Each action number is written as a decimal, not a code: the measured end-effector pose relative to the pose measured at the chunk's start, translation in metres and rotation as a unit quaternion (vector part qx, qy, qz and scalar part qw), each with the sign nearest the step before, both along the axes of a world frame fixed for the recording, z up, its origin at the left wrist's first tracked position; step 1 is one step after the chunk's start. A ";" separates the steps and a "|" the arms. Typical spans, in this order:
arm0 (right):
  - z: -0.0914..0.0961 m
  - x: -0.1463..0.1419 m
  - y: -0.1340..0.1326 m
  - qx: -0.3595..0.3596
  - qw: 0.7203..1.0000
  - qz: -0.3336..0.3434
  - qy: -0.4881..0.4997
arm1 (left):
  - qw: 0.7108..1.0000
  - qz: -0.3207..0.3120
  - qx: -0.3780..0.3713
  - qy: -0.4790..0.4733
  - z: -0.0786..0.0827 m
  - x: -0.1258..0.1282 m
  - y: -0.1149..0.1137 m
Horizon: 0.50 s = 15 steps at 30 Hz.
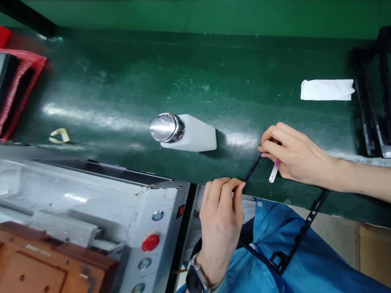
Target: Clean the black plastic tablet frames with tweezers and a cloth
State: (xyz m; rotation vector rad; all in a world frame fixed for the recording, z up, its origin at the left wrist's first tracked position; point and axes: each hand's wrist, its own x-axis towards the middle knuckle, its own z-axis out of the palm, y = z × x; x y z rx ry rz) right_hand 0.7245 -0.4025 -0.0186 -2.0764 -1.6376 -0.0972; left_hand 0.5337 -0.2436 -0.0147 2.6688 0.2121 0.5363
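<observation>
My left hand [222,210], wearing a watch, pinches the near end of one side of a thin black rectangular frame [309,218]. The frame hangs tilted over the table edge, with its lower corner in front of the blue clothing. At the far end of that same side, my right hand [297,156] has its fingertips closed against the frame. A slim pink-and-white stick [274,171] is gripped in the right hand, its pale rounded end pointing down; the other end is hidden by the fingers. Left of the hands lies a white bottle [197,134] with a shiny metal cap.
On the green table [127,78] are a white strip [327,89], a yellowish loop [59,135] and stacked black frames [380,140]. A red bin [29,68] holds dark and silvery parts. A machine with a red button [150,242] and orange-brown block [37,290] stands lower left; cardboard [385,255] lower right.
</observation>
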 end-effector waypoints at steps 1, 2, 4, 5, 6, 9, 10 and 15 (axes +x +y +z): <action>0.000 0.000 0.000 0.000 1.000 -0.001 0.002 | 1.000 0.005 -0.009 0.004 -0.001 -0.001 0.000; -0.001 0.000 0.000 -0.001 1.000 -0.001 0.005 | 1.000 0.009 -0.026 0.010 -0.001 -0.002 0.001; -0.001 0.000 0.000 -0.002 1.000 -0.002 0.007 | 0.997 0.016 -0.078 0.025 -0.001 -0.004 0.003; -0.001 0.000 0.001 -0.002 1.000 -0.002 0.007 | 0.993 0.019 -0.108 0.033 0.000 -0.005 0.005; -0.001 0.000 0.001 -0.003 1.000 -0.003 0.006 | 0.989 0.024 -0.137 0.040 0.001 -0.007 0.007; 0.000 0.000 0.001 -0.001 1.000 -0.004 0.000 | 0.974 0.030 -0.218 0.053 0.003 -0.012 0.012; 0.000 0.000 0.001 0.000 1.000 -0.004 -0.003 | 0.968 0.027 -0.242 0.058 0.003 -0.013 0.014; 0.001 0.000 0.001 0.001 1.000 -0.002 -0.006 | 0.945 0.033 -0.312 0.093 0.001 -0.015 0.015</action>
